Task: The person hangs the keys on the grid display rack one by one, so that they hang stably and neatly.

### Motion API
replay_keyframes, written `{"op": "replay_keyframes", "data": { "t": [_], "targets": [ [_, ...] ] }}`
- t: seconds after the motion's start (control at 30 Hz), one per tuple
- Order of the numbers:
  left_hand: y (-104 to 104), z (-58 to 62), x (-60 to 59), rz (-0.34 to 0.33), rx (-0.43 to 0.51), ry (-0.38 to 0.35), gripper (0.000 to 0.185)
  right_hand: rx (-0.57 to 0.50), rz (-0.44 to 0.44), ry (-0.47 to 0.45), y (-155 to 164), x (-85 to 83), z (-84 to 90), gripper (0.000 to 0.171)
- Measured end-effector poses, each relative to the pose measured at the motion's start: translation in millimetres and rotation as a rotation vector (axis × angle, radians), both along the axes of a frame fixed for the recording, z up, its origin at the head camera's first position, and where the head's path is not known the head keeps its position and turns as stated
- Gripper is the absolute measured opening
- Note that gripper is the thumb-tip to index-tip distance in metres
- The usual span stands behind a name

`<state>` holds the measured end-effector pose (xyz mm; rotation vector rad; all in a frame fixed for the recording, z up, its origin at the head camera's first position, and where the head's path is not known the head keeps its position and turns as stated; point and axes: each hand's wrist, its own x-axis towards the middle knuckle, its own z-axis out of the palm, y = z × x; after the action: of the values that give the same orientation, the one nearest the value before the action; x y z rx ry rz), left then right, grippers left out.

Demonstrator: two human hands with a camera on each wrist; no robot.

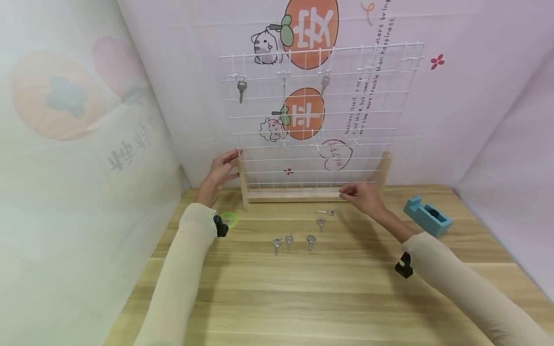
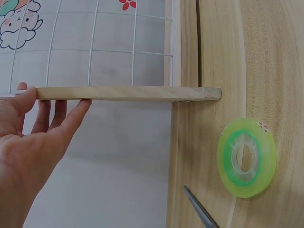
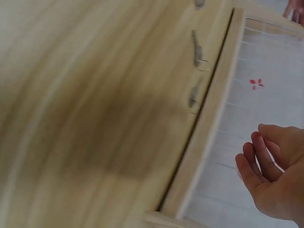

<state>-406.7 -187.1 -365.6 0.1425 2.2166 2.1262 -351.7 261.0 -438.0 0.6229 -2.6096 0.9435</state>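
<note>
A white wire grid rack on a wooden stand is in front of me. My left hand is at its left wooden post, thumb and forefinger at the upper end, the other fingertips against the outer side. Near the right of the bottom bar, my right hand hovers with loosely bent fingers, nothing visible between them. One key hangs from a hook at the rack's upper left, and another key farther right. Several loose keys lie on the table before the stand.
A green tape roll lies beside the left post, near a dark pointed metal tip. On the right stands a blue tape dispenser. White hooks dot the rack. Printed cloth walls enclose the table on three sides.
</note>
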Motion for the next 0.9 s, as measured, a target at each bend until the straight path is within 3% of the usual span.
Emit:
{"op": "replay_keyframes", "data": {
  "t": [0.2, 0.43, 0.63, 0.9],
  "targets": [
    [1, -2.4, -3.1, 0.001, 0.012, 0.013, 0.046, 0.018, -0.01, -0.062, 0, -2.7, -28.9, 0.01],
    [-1, -3.9, -2.7, 0.004, 0.01, 0.016, 0.045, 0.043, -0.013, -0.169, -4, -2.8, -50.9, 0.016],
    [-1, -3.7, -3.4, -0.002, 0.008, 0.008, 0.045, 0.092, 0.011, -0.119, -6, -4.7, -63.2, 0.009],
    [1, 16.9, 14.0, -0.023, 0.033, -0.048, 0.048, 0.092, -0.004, -0.051, -3, 1.9, -55.8, 0.006]
  ]
}}
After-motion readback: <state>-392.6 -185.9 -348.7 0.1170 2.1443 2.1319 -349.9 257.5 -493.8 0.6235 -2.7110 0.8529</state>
